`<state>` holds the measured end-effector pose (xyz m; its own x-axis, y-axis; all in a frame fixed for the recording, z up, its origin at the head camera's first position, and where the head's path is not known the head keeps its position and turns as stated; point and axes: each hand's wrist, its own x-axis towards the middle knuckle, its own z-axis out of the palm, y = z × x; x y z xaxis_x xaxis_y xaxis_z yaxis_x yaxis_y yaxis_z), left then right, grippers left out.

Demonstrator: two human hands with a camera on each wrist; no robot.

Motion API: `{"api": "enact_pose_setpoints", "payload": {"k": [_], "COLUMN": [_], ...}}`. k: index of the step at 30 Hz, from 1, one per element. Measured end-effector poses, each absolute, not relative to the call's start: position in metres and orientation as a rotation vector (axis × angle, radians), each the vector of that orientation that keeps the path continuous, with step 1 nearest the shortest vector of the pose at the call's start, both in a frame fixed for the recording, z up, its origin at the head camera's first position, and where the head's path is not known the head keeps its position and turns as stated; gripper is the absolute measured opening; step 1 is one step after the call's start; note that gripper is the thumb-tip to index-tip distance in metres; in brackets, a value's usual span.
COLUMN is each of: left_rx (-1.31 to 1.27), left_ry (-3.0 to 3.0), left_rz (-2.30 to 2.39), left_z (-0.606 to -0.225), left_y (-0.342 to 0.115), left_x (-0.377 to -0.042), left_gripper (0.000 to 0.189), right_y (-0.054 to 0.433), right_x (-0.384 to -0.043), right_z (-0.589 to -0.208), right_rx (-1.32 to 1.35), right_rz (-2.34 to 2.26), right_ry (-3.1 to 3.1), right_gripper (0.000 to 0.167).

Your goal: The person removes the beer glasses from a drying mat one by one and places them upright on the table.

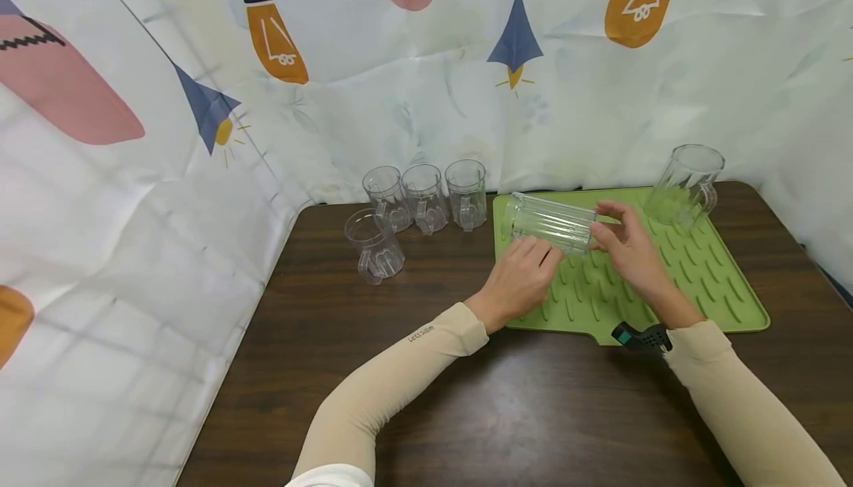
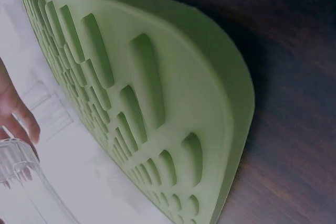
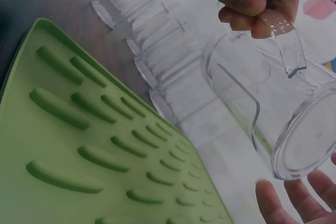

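My left hand (image 1: pixel 523 280) grips the handle of a clear ribbed mug (image 1: pixel 553 222), which lies sideways in the air over the green drying mat (image 1: pixel 600 302). In the right wrist view, the left thumb and curled fingers (image 3: pixel 252 1) pinch that handle. My right hand (image 1: pixel 633 257) is at the mug's right end, its fingers (image 3: pixel 268 200) spread and loosely bent beside the round end. A second clear mug (image 1: pixel 686 183) stands on the mat's back right part.
Several more clear mugs (image 1: pixel 426 198) stand on the dark wooden table (image 1: pixel 506 413) left of the mat, one nearer (image 1: pixel 383 246) than the row behind. A printed white cloth (image 1: pixel 413 102) hangs along the back and left side. The mat has raised ridges (image 2: pixel 147 82).
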<state>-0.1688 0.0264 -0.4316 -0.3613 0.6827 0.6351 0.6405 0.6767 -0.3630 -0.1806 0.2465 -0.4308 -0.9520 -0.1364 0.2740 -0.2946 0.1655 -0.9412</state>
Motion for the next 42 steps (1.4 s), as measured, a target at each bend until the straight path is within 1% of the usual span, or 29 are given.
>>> {"api": "enact_pose_setpoints", "payload": {"k": [4,6,18,25,38,42], "left_rx": [-1.015,-1.013,-0.989,-0.992,-1.061,-1.075], "left_ry": [-2.088,-2.09,-2.106,-2.112,-2.074,-2.032], "left_rz": [0.076,0.078,0.081,0.073,0.034,-0.001], "left_z": [-0.43,-0.43,-0.43,-0.43,-0.424,-0.42], "left_y": [0.027,0.027,0.025,0.022,0.017,0.014], "left_x": [-0.167,-0.166,-0.164,-0.161,-0.158,-0.16], "left_gripper": [0.024,0.024,0.022,0.022,0.032,0.029], "right_y": [0.244,0.243,0.243,0.243,0.241,0.24], "right_x": [-0.181,-0.181,-0.182,-0.181,-0.176,-0.175], "right_z": [-0.43,-0.431,-0.433,-0.435,-0.431,-0.428], "right_rx": [0.43,0.429,0.436,0.452,0.459,0.458], "right_rz": [2.012,2.024,1.955,1.973,2.012,2.037], "right_ry": [-2.236,-2.236,-2.313,-2.282,-2.171,-2.136], "right_gripper": [0.04,0.04,0.059,0.056,0.057,0.056]}}
